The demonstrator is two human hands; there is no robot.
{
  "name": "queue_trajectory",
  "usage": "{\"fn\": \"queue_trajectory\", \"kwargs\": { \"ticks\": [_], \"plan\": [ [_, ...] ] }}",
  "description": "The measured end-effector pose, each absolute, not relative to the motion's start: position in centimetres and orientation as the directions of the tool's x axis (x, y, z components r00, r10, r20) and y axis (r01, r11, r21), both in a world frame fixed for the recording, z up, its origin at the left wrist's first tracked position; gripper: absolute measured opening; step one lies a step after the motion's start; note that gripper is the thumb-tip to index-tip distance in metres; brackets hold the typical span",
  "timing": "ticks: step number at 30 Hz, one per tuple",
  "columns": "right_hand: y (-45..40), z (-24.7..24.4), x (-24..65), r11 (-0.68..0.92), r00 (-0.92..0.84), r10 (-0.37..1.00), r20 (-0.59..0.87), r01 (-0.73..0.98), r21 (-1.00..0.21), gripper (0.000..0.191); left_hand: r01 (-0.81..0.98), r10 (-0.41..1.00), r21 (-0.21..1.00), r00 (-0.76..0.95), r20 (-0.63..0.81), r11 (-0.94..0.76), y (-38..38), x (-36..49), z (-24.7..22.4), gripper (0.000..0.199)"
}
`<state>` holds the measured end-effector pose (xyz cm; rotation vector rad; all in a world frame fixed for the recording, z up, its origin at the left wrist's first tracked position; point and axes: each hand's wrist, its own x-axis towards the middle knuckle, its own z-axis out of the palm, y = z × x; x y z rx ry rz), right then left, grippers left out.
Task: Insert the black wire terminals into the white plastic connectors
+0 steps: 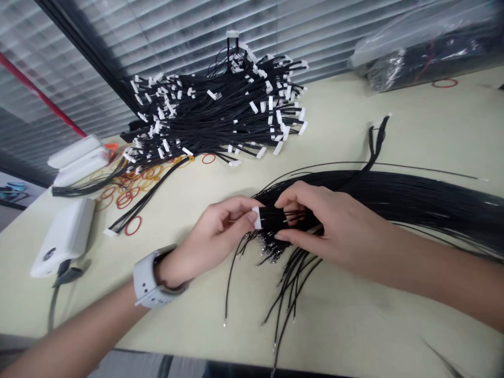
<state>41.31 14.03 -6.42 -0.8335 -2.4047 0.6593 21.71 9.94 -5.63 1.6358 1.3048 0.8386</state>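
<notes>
One pale yellow-green, flat surface (354, 315) lies under both hands. Beyond the left hand spreads one heap of black cables with white plastic ends (212, 115), too tangled to count. Running rightward beneath the right hand is one thick sheaf of loose, thin black wires (413, 199), likely soft, springy and apt to splay, so best taken near the tips. Two hands work close together: the right hand (334, 215) has thumb and forefinger parted around the wires; blur leaves it unclear whether its other fingers grip any. The left hand (214, 233) pinches one small, white, block-shaped plastic connector (257, 218) between thumb and fingertips, just left of the right hand's fingertips. The connector should be light, stiff and rather slick, best held by its outer sides.
</notes>
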Motion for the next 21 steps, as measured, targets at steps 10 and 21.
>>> {"fn": "queue_trajectory", "kwargs": {
  "ticks": [10, 21],
  "plan": [
    [14.6, -5.7, 42.4, 0.923, -0.815, 0.375, 0.442, 0.373, -0.094, 0.017, 0.442, 0.988, 0.887, 0.132, 0.079, -0.131, 9.9, 21.7, -5.6, 0.013],
    [14.1, -7.5, 42.7, 0.931, -0.915, 0.357, 0.191, 0.332, -0.148, 0.031, 0.629, 0.921, 0.673, 0.275, 0.277, -0.39, 9.8, 21.3, -6.0, 0.018]
  ]
}}
